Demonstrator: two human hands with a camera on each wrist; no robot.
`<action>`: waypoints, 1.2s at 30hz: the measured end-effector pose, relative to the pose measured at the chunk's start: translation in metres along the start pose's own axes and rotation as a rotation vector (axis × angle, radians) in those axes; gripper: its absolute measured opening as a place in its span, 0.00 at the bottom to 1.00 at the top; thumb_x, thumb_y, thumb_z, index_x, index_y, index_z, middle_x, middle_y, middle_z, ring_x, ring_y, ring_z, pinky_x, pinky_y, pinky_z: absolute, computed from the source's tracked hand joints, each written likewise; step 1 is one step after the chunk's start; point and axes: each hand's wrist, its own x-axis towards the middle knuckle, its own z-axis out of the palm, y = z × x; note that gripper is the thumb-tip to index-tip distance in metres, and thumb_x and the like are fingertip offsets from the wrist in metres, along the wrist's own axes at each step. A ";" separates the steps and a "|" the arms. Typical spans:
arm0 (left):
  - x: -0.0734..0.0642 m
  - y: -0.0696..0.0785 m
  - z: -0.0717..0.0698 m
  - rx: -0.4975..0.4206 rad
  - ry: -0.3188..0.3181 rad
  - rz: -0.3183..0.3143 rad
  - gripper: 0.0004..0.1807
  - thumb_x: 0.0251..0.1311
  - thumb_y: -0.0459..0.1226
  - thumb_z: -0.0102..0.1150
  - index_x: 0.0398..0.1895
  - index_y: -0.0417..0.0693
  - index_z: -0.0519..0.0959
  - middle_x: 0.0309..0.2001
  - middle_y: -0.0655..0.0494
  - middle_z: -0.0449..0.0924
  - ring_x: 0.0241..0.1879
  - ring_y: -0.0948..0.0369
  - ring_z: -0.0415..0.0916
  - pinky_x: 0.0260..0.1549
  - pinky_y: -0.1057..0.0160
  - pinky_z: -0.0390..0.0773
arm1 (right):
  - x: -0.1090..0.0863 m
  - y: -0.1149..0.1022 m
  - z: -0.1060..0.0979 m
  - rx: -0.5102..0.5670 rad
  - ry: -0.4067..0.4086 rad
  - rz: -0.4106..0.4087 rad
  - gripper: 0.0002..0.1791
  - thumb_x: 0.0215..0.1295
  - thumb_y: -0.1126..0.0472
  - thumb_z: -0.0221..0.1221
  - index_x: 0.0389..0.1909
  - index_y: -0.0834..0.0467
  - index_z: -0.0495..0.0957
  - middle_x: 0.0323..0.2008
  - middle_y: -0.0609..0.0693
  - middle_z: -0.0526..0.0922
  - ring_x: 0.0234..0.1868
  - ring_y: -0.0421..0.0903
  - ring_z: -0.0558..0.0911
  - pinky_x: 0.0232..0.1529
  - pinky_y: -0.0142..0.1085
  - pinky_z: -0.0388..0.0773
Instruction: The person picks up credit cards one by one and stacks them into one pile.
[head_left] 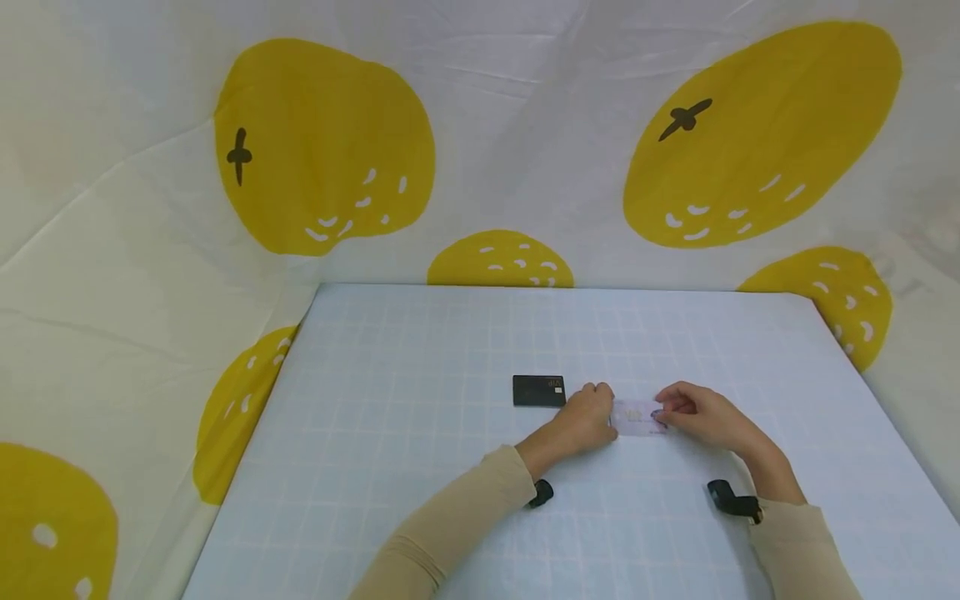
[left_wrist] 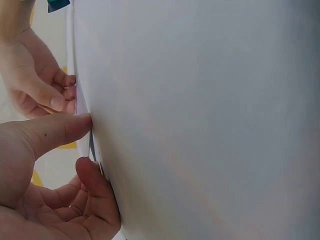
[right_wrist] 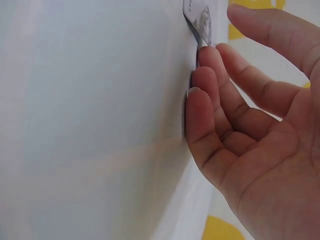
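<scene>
A pale purple card (head_left: pixel 633 418) with a faint print lies on the table between both hands. At its left end, my left hand (head_left: pixel 581 423) grips it, thumb at the near corner and fingers at the far one. In the left wrist view the card's thin edge shows between thumb (left_wrist: pixel 75 127) and fingers. My right hand (head_left: pixel 705 417) is at the card's right end, fingers bent and fingertips right at a corner. The right wrist view shows that card corner (right_wrist: pixel 196 12) above the fingertips, with the thumb (right_wrist: pixel 245 17) held apart. A black card (head_left: pixel 534 391) lies just left of my left hand.
A pale checked cloth covers the table (head_left: pixel 390 433). Behind it and to the sides hangs a white sheet (head_left: pixel 510 125) printed with yellow fruit. Black wrist devices sit by both beige sleeves (head_left: pixel 450 517).
</scene>
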 end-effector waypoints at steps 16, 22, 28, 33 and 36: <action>-0.003 -0.002 0.007 -0.100 0.013 -0.030 0.32 0.56 0.46 0.73 0.59 0.42 0.72 0.43 0.56 0.73 0.34 0.66 0.68 0.36 0.70 0.73 | 0.001 -0.005 0.005 -0.009 0.034 0.092 0.16 0.72 0.55 0.60 0.51 0.64 0.80 0.39 0.50 0.83 0.39 0.48 0.77 0.40 0.37 0.77; -0.005 -0.005 0.007 -0.385 0.027 -0.093 0.36 0.53 0.50 0.75 0.60 0.41 0.73 0.43 0.57 0.75 0.35 0.67 0.69 0.36 0.68 0.74 | -0.001 -0.006 0.004 0.032 0.046 0.117 0.20 0.74 0.54 0.57 0.54 0.67 0.78 0.40 0.53 0.84 0.38 0.48 0.79 0.40 0.35 0.78; -0.007 -0.006 0.005 -0.703 0.031 -0.053 0.24 0.54 0.41 0.75 0.49 0.39 0.78 0.32 0.62 0.78 0.30 0.69 0.74 0.30 0.71 0.75 | -0.004 -0.011 0.006 0.122 0.077 0.157 0.24 0.76 0.52 0.55 0.56 0.71 0.76 0.45 0.60 0.82 0.40 0.50 0.80 0.40 0.31 0.79; -0.008 -0.005 0.006 -0.805 0.040 -0.048 0.20 0.53 0.37 0.75 0.46 0.39 0.78 0.30 0.63 0.79 0.28 0.69 0.76 0.30 0.71 0.75 | -0.003 -0.012 0.007 0.172 0.105 0.211 0.28 0.76 0.48 0.55 0.59 0.70 0.74 0.47 0.61 0.81 0.42 0.51 0.80 0.41 0.31 0.78; -0.008 -0.006 0.008 -0.814 0.050 -0.053 0.22 0.54 0.37 0.75 0.48 0.38 0.78 0.32 0.62 0.80 0.30 0.69 0.76 0.31 0.71 0.76 | -0.003 -0.012 0.008 0.199 0.111 0.230 0.30 0.76 0.46 0.54 0.61 0.70 0.73 0.49 0.61 0.81 0.44 0.51 0.80 0.42 0.30 0.78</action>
